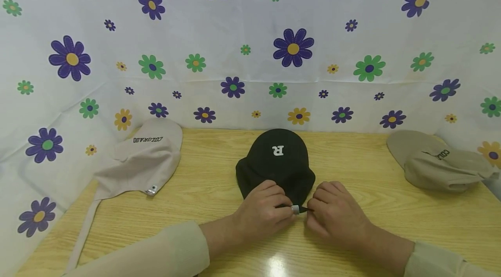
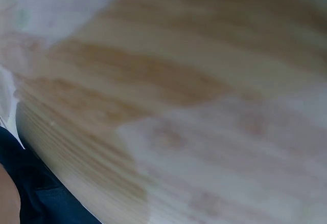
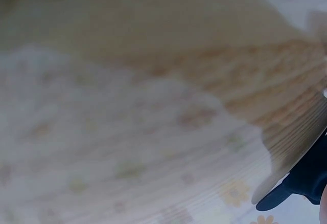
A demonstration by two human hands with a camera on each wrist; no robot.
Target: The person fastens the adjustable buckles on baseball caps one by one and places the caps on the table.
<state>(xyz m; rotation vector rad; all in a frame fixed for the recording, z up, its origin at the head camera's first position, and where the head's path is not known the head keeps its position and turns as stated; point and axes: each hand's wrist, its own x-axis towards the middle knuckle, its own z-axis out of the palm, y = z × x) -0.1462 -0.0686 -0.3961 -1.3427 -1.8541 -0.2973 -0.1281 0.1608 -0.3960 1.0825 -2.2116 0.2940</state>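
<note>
1. The black cap, with a white letter R on its crown, lay on the wood-grain table at the middle of the head view, just beyond the hands.
2. The left hand was at the cap's near edge, its fingers curled and clamped on the black strap beside a silver buckle.
3. The right hand stood just across from it, fingers bent, with the thumb and forefinger pinching the strap's thin end. The strap bridged the narrow gap between the two hands.
4. Pale sleeves covered both forearms, leaving the wrists bare.
5. On the left side of the table lay a light beige cap marked "COLORADO", with a metal clasp at its near edge and a long strap trailing toward the person.
6. At the right lay a khaki cap, on its side, its dark lettering partly hidden in folds.
7. Behind the table hung a white curtain printed with purple, green and yellow flowers.
8. Both wrist views were blurred; I could not tell the state of the fingers from them.
</note>
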